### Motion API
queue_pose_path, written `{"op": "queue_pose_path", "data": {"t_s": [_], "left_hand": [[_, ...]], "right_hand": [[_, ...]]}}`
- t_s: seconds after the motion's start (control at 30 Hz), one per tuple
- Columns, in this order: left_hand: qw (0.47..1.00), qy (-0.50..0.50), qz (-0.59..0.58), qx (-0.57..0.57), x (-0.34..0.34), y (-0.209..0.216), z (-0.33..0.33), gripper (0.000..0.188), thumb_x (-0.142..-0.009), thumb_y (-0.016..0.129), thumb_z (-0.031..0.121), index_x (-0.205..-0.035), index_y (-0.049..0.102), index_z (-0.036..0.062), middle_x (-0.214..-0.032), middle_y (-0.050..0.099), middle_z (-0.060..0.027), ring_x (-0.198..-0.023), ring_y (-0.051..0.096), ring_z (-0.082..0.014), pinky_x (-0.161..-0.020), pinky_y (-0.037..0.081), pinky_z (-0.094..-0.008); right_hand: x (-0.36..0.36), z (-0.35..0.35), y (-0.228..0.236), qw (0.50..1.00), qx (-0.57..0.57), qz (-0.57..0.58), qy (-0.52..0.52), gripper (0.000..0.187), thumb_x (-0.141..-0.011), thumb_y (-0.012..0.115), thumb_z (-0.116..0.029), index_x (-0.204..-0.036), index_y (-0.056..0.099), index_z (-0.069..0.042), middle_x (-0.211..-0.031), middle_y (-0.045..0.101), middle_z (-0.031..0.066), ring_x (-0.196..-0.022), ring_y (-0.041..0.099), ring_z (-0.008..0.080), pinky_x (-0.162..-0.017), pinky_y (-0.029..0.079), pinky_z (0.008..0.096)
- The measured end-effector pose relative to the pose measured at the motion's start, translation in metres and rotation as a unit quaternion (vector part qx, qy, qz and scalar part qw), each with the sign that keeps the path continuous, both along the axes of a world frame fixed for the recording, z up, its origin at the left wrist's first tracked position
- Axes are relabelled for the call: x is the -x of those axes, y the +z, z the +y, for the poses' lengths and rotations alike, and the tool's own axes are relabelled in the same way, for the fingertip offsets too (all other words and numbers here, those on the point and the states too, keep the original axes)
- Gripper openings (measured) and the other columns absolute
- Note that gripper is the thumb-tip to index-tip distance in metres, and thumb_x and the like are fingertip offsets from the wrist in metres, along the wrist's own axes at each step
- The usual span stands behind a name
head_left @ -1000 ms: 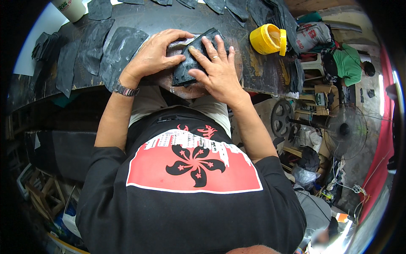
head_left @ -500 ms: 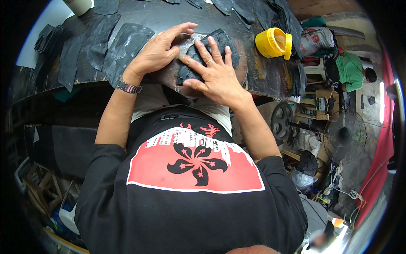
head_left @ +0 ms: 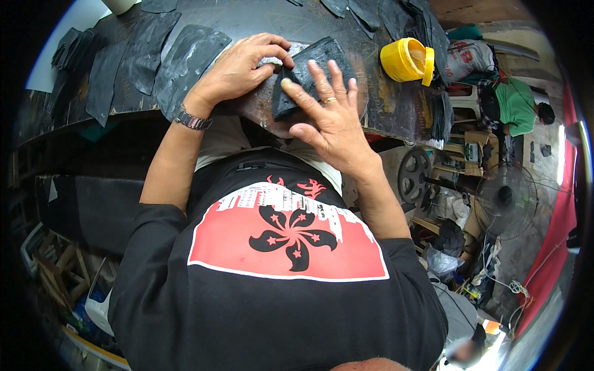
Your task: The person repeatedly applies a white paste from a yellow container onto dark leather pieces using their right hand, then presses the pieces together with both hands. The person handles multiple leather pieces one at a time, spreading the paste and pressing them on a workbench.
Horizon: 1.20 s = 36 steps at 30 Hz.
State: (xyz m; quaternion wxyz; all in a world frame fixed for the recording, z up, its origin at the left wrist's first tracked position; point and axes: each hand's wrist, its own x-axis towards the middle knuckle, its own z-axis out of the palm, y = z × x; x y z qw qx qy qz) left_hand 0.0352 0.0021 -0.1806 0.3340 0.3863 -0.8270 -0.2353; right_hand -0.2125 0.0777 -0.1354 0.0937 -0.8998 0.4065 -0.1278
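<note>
Both hands press on a dark rubber piece (head_left: 312, 71) lying near the front edge of a black workbench (head_left: 377, 108), straight ahead of the person. Spread flat, the right hand (head_left: 331, 120) lies palm down on the piece's near end with fingers fanned wide and a ring on one finger — gripping nothing, only pressing. At the piece's left edge, the left hand (head_left: 238, 71) is half curled, its fingertips and thumb pinching where the rubber meets a paler grey scrap (head_left: 278, 59) beneath it; a metal wristwatch (head_left: 192, 119) sits on that wrist. More dark rubber sheets (head_left: 185, 62) lie spread across the bench to the left, with others along its far edge. Well to the right of the hands stands a yellow tub (head_left: 405, 60), its lid tipped open. Off the bench's right end — lower down — are a floor fan (head_left: 506, 199), a spoked wheel (head_left: 413, 175) and a person in a green shirt (head_left: 513, 105).
</note>
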Motion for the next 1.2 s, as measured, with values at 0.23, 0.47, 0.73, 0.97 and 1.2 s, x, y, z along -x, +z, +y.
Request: {"op": "queue_pose_path", "data": {"t_s": [0.23,0.47,0.73,0.97,1.2], "left_hand": [[1.0,0.003,0.006,0.002,0.002,0.0,-0.001,0.029,-0.086,0.056,0.001,-0.106,0.074,0.01,-0.134,0.063,-0.0094,-0.126,0.059,-0.0308,-0.108,0.046,-0.0411],[1.0,-0.003,0.018,-0.003,0.003,-0.002,-0.004,0.03,-0.086,0.055,-0.001,-0.107,0.074,0.0083,-0.133,0.064,-0.0095,-0.124,0.06,-0.0304,-0.104,0.049,-0.0394],[1.0,0.019,0.019,0.0,0.004,-0.004,-0.004,0.03,-0.083,0.057,0.003,-0.104,0.076,0.0135,-0.129,0.067,-0.0085,-0.122,0.061,-0.0305,-0.107,0.046,-0.0431],[1.0,0.003,0.006,-0.005,0.003,-0.002,-0.003,0.026,-0.087,0.057,0.002,-0.105,0.074,0.0095,-0.133,0.064,-0.0091,-0.123,0.06,-0.0297,-0.107,0.046,-0.0392],[1.0,0.008,0.005,0.006,0.003,0.002,0.001,0.015,-0.093,0.063,0.014,-0.103,0.075,0.0102,-0.13,0.065,-0.0086,-0.123,0.06,-0.0299,-0.106,0.046,-0.0401]], "right_hand": [[-0.003,0.001,-0.01,0.996,0.029,0.084,-0.02,0.067,-0.096,0.047,-0.067,-0.152,0.048,-0.032,-0.167,0.026,0.014,-0.155,0.013,0.041,-0.117,0.006,0.0708],[-0.008,0.002,-0.012,0.992,0.072,0.106,0.01,0.067,-0.093,0.051,-0.068,-0.152,0.047,-0.037,-0.167,0.026,0.0116,-0.156,0.012,0.0384,-0.117,0.007,0.0709],[-0.007,0.017,-0.011,0.994,0.01,0.093,0.058,0.065,-0.092,0.053,-0.067,-0.149,0.051,-0.036,-0.169,0.022,0.0098,-0.157,0.008,0.0366,-0.119,0.002,0.068],[0.012,0.01,0.0,0.998,0.013,-0.049,0.026,0.056,-0.097,0.052,-0.063,-0.138,0.066,-0.028,-0.163,0.036,0.0106,-0.156,0.015,0.0364,-0.119,0.003,0.0662],[0.008,0.021,-0.012,0.997,0.023,-0.056,0.044,0.046,-0.097,0.056,-0.057,-0.126,0.074,-0.027,-0.156,0.047,0.0102,-0.152,0.025,0.0372,-0.119,0.007,0.0664]]}}
